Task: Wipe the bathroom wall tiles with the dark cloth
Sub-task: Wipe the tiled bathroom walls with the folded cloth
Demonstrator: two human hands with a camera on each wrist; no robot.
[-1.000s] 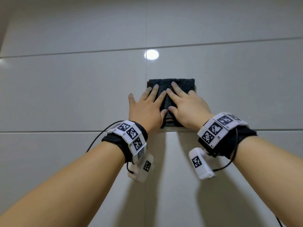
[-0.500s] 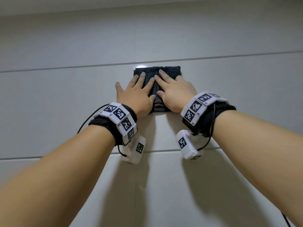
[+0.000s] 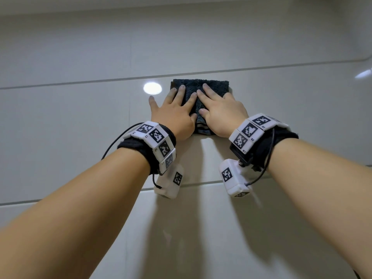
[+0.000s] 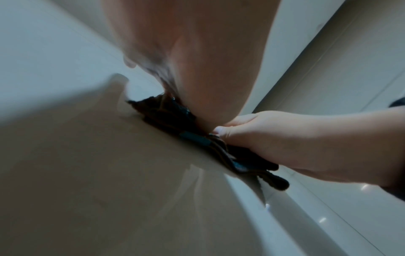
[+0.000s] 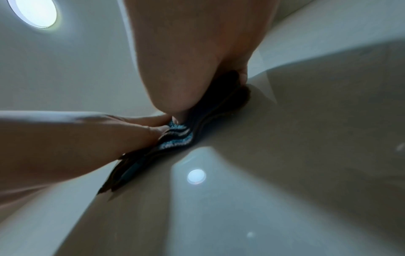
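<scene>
Both hands have slid the dark cloth up the wall tiles, so its top edge now sits just under the grout line that was well above it a second ago. From the head view, the left hand and the right hand lie side by side, touching, with straight fingers pressed flat on the cloth. Neither hand curls around it. A round spot of light shines on the tile just left of the cloth. From the left wrist view, the folded cloth is squashed between the palms and the wall, and the right hand rests on its far side. From the right wrist view, the stacked edges of the cloth stick out under the heel of the hand, with the left hand beside it. I think the wiping is in the middle. This tile looks shiny, but no picture shows which tiles are already wiped. The tiles above the grout line and out to both sides may still need a wipe.
</scene>
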